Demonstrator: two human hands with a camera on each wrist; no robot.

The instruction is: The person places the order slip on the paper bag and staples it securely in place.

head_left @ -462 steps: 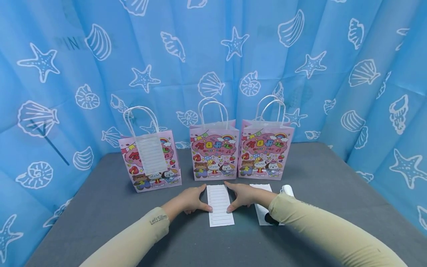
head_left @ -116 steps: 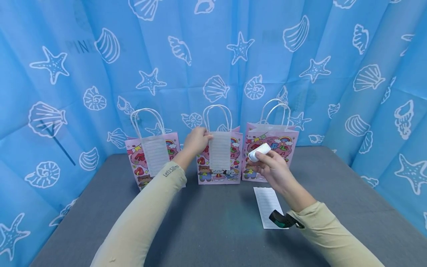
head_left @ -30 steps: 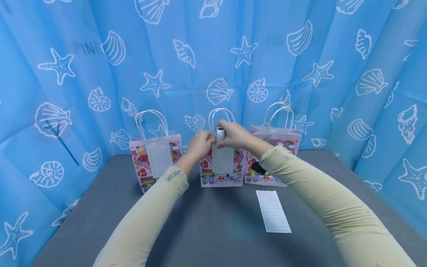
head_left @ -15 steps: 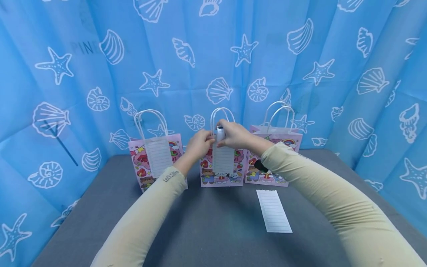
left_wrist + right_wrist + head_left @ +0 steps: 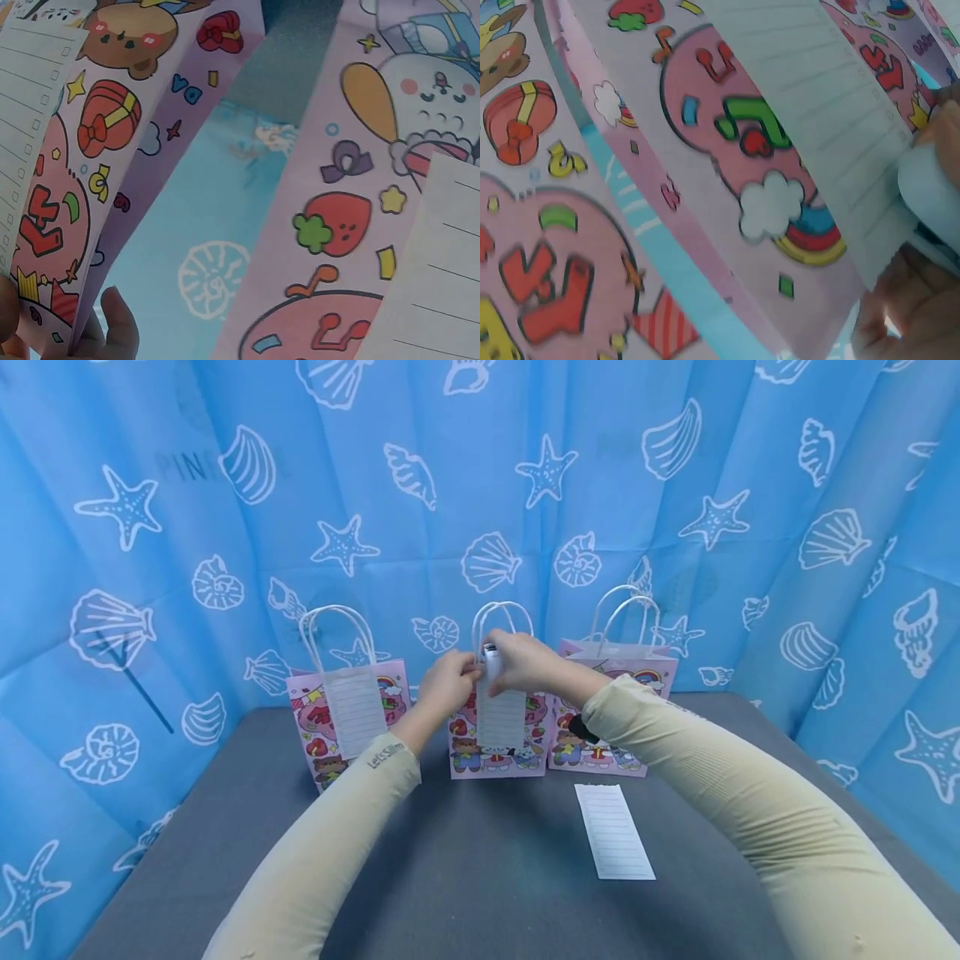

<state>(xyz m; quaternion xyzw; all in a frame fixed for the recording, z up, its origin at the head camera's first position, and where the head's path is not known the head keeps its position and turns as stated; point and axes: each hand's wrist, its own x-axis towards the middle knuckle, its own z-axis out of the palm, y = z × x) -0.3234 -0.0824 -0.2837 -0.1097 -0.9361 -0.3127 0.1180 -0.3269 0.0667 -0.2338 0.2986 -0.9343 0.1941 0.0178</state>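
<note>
At the middle pink cartoon paper bag (image 5: pixel 467 760), my left hand (image 5: pixel 447 683) pinches the upper rim. In the left wrist view its fingers (image 5: pixel 120 322) reach behind the bag wall. A lined paper slip (image 5: pixel 501 727) hangs down the bag's front from that rim. My right hand (image 5: pixel 531 664) grips a small white stapler (image 5: pixel 492 663), set over the slip's top edge. The right wrist view shows the stapler (image 5: pixel 928 184) against the slip (image 5: pixel 817 97); its inner parts are mostly hidden by the hand.
To the left stands a matching bag (image 5: pixel 315 727) with a lined slip (image 5: pixel 356 710) on its front. Another matching bag (image 5: pixel 600 760) stands to the right, partly behind my right arm. A loose slip (image 5: pixel 615 833) lies on the grey table (image 5: pixel 510 893). A blue curtain (image 5: pixel 420 527) hangs behind.
Earlier the slip lay on the table under both hands; now it hangs on the middle bag. My right hand brought the stapler leftward to the bag's rim. Over the last second little has moved.
</note>
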